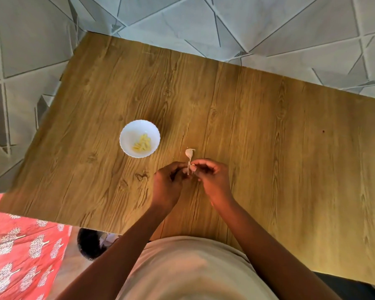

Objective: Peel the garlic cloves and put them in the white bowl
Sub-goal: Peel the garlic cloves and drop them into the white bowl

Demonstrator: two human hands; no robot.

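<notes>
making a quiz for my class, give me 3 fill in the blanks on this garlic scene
1. The peeled cloves lie in the ____ bowl.
2. The bowl stands on a ____ table.
3. The left hand and right hand pinch one ____ between them.

Missing words: white; wooden; garlic clove

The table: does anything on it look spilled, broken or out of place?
Nothing stands out. The white bowl sits upright with peeled cloves inside. One loose garlic skin lies on the table beyond the hands.

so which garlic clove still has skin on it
The clove pinched between the left hand and right hand, papery skin trailing; those in the white bowl are bare yellow.
</notes>
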